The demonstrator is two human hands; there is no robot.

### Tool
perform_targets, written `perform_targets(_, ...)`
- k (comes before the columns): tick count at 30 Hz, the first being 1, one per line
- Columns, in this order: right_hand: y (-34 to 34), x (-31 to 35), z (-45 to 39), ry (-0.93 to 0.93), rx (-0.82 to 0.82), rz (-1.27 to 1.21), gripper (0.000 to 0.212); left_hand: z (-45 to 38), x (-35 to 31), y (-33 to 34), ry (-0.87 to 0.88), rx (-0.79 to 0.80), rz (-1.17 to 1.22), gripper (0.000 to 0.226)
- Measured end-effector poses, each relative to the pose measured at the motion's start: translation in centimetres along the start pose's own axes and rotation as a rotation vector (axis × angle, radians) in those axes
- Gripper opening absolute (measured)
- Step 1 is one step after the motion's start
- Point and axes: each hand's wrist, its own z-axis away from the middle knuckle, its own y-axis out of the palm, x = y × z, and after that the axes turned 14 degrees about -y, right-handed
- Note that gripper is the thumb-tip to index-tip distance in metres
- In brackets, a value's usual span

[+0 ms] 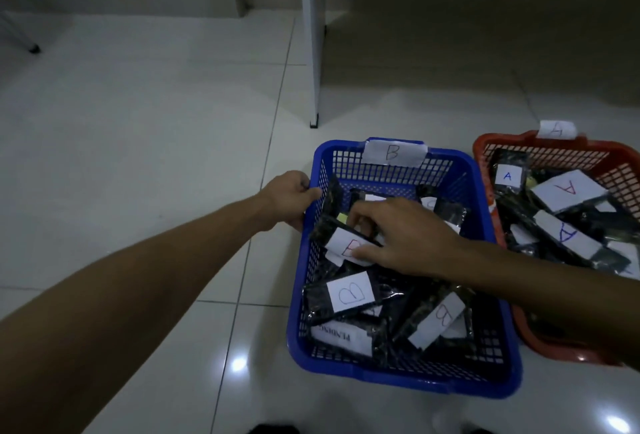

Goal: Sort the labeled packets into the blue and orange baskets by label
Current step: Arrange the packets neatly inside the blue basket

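Left hand [292, 198] grips the left rim of the blue basket [394, 376], fingers curled over the edge. Blue basket sits on the tiled floor [138, 156], paper tag marked B [393, 153] taped on its far rim, dark packets with white B labels piled inside. Right hand [401, 236] reaches into the blue basket and pinches a dark packet with a red B label [341, 246] between thumb and fingers, near the basket's left wall. Hands are apart. Just right, touching or nearly touching the blue one, the orange basket [485, 146] holds dark packets with A labels [568, 191]. White table leg [313, 52] stands behind.
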Motion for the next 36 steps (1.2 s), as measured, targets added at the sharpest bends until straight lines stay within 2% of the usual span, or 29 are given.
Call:
perform_targets(3, -1.2, -0.3, -0.8, -0.079, 0.059, -0.115, 0.023, -0.6, -0.7, -0.4, 0.005, 0.006, 0.027, 0.014)
perform_targets(5, -2.7, -0.9, -1.3, -0.070, 0.211, -0.156, 0.027, -0.8, -1.0, -0.7, 0.009, 0.021, 0.012, 0.013)
perform_targets(7, -3.2, -1.3, -1.7, -0.013, 0.360, -0.129, 0.030, -0.7, -1.1, -0.7, 0.011, 0.043, 0.022, 0.014)
perform_targets(9, -2.4, -1.4, -1.9, 0.023, 0.404, -0.047, 0.030, -0.8, -0.8, -0.5, 0.019, 0.049, 0.048, 0.014)
perform_targets(13, -2.5, -0.5, -2.6, 0.059, 0.262, 0.158, 0.035, -1.4, -0.2, -0.2, 0.065, 0.004, 0.083, 0.026)
perform_targets(17, -3.5, -3.1, -5.4, 0.193, 0.150, -0.080, 0.040, -1.9, 0.2, 0.5, 0.092, -0.066, 0.117, 0.031)
perform_targets(19, -2.4, -5.7, -7.1, 0.258, 0.201, -0.005, 0.044, -2.0, 0.4, 1.1, 0.123, -0.119, 0.116, 0.030)
perform_targets(22, -0.7, -8.4, -8.6, 0.343, 0.432, 0.081, 0.043, -2.4, 0.8, 1.2, 0.197, -0.182, 0.068, 0.030)
perform_targets(24, -0.5, -9.2, -8.9, 0.374, 0.454, 0.056, 0.046, -2.7, 0.9, 0.9, 0.220, -0.173, 0.059, 0.030)
perform_targets(27, -0.4, -9.6, -8.5, 0.295, 0.330, 0.137, 0.049, -3.2, 1.1, 0.7, 0.229, -0.129, 0.084, 0.032)
perform_targets(31, 0.5, -10.0, -7.4, 0.201, 0.298, 0.212, 0.068, -4.0, 1.0, 0.5, 0.229, -0.096, 0.122, 0.035)
perform_targets(36, 0.5, -10.5, -7.1, 0.143, 0.190, 0.255, 0.058, -4.5, 0.8, 0.3, 0.211, -0.057, 0.144, 0.032)
